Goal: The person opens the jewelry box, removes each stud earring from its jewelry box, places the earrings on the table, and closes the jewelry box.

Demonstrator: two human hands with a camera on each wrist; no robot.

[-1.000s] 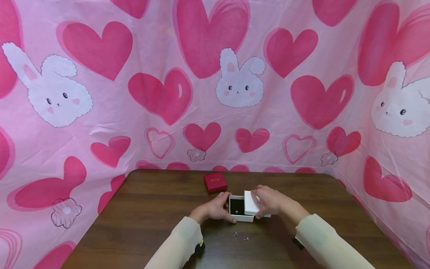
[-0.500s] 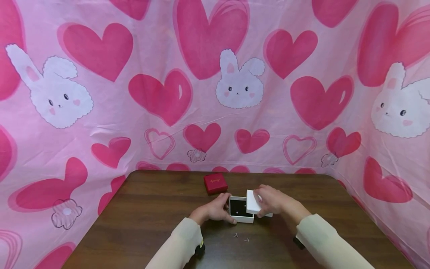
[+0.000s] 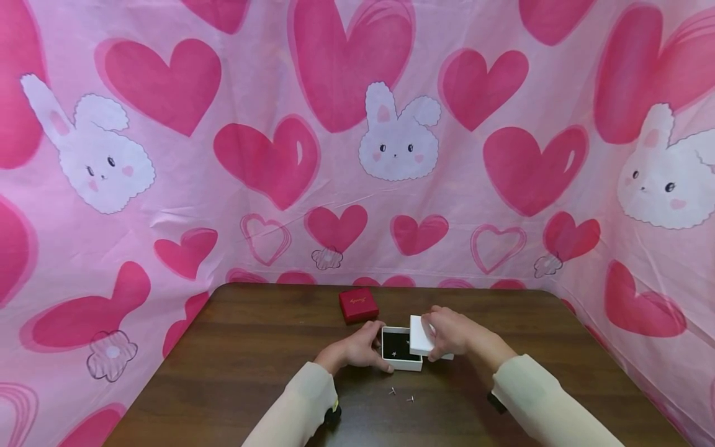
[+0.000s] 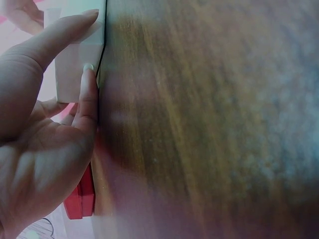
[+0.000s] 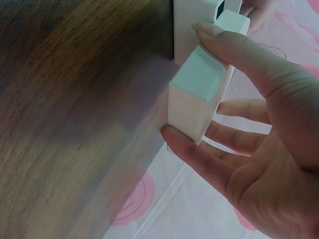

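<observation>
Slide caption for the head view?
Left hand grips open white box, right hand holds white lid; red box farther back.

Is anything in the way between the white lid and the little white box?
Nothing visible is. The right hand holds the lid at the box's right side, hiding part of its inside; I can't see behind there. The tiny metal pieces lie on the table nearer the person, not between them.
</observation>
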